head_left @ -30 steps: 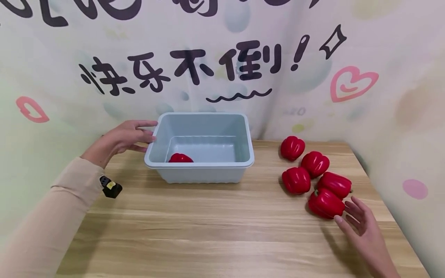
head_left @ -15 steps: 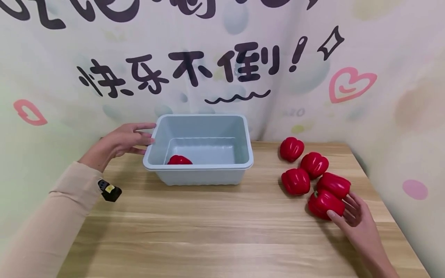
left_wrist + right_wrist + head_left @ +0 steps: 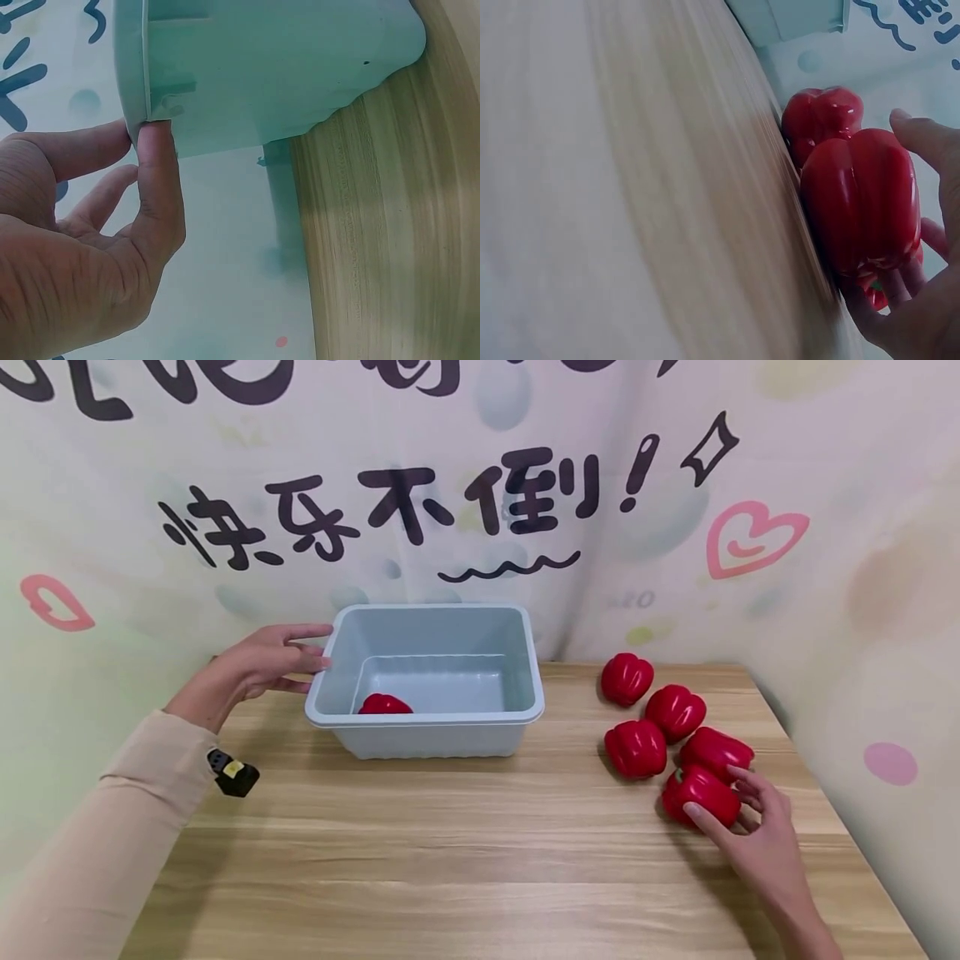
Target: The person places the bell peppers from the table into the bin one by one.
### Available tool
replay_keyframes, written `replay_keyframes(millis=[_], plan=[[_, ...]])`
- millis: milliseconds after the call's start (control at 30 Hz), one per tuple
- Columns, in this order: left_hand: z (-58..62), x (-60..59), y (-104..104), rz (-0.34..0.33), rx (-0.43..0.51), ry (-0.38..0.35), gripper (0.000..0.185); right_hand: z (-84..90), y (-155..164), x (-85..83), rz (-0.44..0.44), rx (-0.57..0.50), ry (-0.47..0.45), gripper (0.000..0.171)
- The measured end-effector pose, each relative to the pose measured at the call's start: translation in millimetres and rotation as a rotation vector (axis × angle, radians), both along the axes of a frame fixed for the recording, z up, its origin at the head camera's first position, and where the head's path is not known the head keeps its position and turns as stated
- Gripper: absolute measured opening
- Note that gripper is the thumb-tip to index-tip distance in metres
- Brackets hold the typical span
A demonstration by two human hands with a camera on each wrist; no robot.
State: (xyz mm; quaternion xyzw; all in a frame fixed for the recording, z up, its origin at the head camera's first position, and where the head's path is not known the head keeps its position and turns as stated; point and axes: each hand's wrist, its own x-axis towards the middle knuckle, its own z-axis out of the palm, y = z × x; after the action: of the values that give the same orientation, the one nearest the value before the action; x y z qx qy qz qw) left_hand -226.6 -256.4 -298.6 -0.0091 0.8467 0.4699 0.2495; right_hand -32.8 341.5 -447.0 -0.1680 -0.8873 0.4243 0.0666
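Right hand has now closed around the nearest glossy red plastic pepper; left hand steadies the pale-blue rectangular plastic tub, fingers straight.

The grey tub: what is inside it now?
Inside the grey tub lies one red pepper, near the front left corner. The front wall covers its lower part and the floor just behind that wall, so anything low there cannot be seen.

Left arm wears a long beige sleeve to the wrist, small black wrist camera with yellow spot strapped under it. Right forearm bare, both hands bare.
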Motion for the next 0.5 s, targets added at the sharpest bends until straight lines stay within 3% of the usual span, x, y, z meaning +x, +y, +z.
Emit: replay_keyframes(millis=[500], plan=[[-0.5, 0.2, 0, 0.008, 0.015, -0.004, 0.081, 2.4, -10, -12.2, 0.141, 0.070, 0.003, 0.101]])
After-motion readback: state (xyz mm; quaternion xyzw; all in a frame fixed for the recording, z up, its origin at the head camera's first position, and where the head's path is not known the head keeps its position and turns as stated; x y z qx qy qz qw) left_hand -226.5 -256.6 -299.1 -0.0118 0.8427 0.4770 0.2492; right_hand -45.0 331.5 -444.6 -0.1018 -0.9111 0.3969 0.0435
